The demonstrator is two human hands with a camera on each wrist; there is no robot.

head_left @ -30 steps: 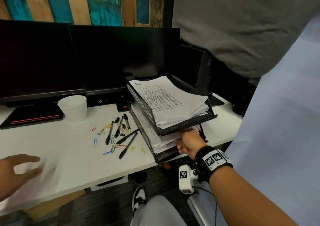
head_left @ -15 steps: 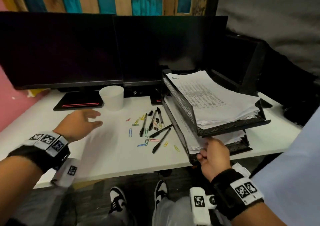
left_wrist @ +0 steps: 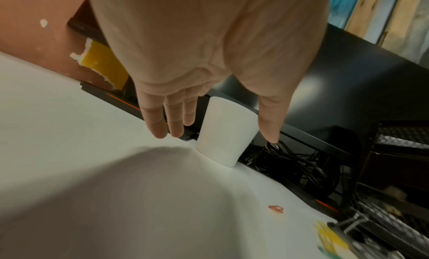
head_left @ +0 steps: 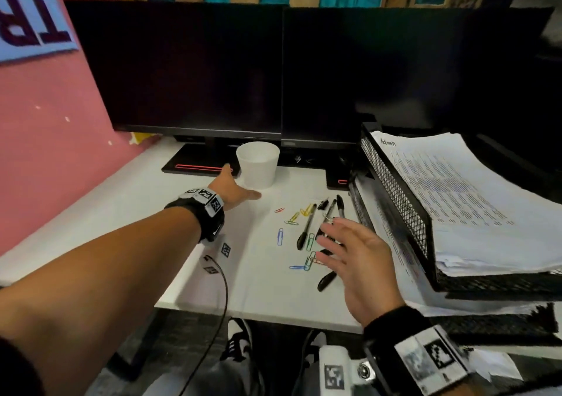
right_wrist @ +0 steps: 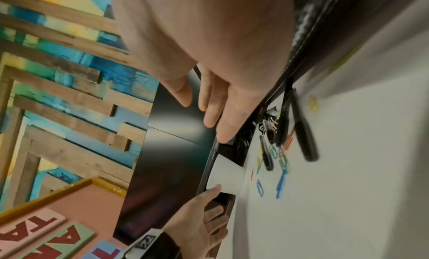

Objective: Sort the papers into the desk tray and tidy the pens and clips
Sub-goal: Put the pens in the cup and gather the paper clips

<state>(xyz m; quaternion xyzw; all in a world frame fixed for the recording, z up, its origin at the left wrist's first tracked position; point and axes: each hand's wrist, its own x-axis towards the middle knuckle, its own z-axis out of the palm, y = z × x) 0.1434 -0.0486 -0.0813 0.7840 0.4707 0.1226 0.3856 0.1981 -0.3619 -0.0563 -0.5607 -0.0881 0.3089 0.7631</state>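
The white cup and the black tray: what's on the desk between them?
In the head view, between the white cup and the black tray lie black pens and coloured paper clips, scattered on the white desk.

Head view looks down over desk; wrist views close along palms; all share white cup (head_left: 258, 164).

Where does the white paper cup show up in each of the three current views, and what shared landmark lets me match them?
Head: white paper cup, centre, upright below the monitors, right of the left hand.
Left wrist: cup, centre, framed between fingers and thumb.
Right wrist: cup, lower centre, seen sideways, left thumb at its edge.
Shared landmark: the monitor stand's red stripe beside the cup.
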